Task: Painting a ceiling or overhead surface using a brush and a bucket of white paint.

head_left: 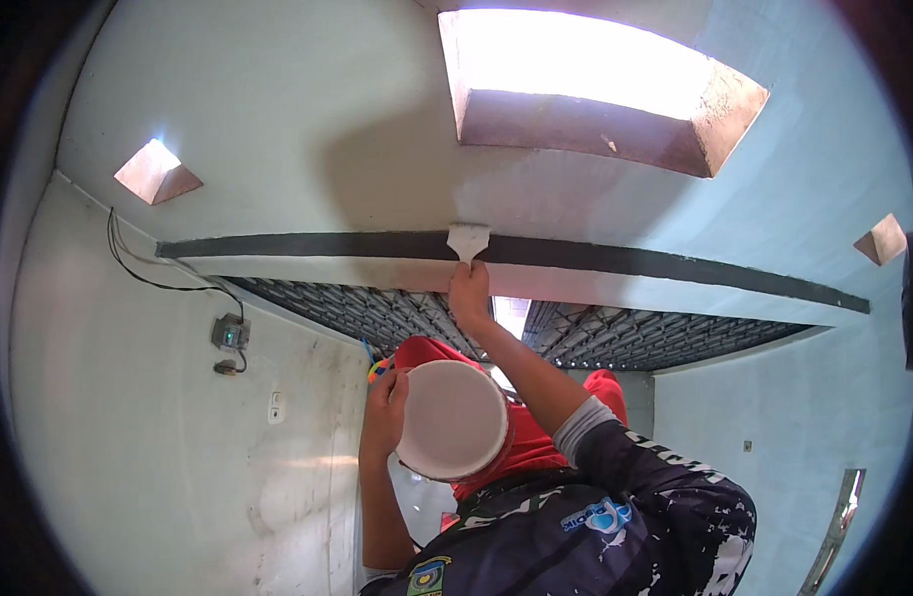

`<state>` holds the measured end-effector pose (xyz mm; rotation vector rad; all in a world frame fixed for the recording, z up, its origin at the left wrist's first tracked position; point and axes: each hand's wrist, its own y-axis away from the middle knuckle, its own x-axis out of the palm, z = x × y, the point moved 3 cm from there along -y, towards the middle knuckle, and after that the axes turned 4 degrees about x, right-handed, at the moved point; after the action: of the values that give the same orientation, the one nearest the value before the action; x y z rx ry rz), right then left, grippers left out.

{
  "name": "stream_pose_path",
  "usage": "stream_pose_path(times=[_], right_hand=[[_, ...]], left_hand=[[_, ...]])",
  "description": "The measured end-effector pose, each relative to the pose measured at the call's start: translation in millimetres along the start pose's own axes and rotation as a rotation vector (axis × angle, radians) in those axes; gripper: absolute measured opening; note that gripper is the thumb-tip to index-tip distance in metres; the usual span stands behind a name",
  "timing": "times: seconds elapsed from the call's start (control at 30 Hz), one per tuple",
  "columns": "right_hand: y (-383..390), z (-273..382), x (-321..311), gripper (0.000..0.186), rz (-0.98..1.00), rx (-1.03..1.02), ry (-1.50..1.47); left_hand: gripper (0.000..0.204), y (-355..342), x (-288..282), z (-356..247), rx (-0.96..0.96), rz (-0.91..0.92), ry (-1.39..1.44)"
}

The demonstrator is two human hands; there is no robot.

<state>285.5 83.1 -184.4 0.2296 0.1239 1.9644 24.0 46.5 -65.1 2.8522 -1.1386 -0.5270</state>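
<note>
Gripping the round red plastic bucket (456, 422) of pale paint by its rim, the left hand (385, 409) kept it tilted close below the face, within easy reach of the brush. Higher up, the right hand (468, 296) was closed around the handle of a flat white-bristled paintbrush (467, 241), its bristles pressed against the dark grey band (615, 258) running along the pale green wall (307, 119). Beyond that sat a bright rectangular wall opening (586, 84), and a black cable (144, 263) trailed off left.
</note>
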Motion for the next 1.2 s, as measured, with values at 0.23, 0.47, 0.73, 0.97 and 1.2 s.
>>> stream_pose_path(times=[0.23,0.47,0.73,0.97,1.2], right_hand=[[5.4,-14.9,2.8,0.019,0.07,-0.031,-0.103],[-1.8,38.4,9.8,0.018,-0.007,0.046,-0.055],[45.1,147.3,-0.4,0.018,0.09,-0.076,-0.251],[35.9,88.9,-12.6,0.02,0.057,0.262,-0.105],[36.7,202.2,-4.8,0.018,0.207,0.243,-0.396]], left_hand=[[0.035,-1.6,0.8,-1.0,0.008,0.007,0.016],[0.035,-1.0,2.3,-3.9,0.004,-0.008,-0.001],[0.035,2.3,1.2,-10.4,0.034,-0.021,-0.001],[0.037,-1.2,3.0,-9.6,0.011,-0.014,-0.025],[0.035,-0.7,3.2,-10.3,0.022,-0.02,-0.034]])
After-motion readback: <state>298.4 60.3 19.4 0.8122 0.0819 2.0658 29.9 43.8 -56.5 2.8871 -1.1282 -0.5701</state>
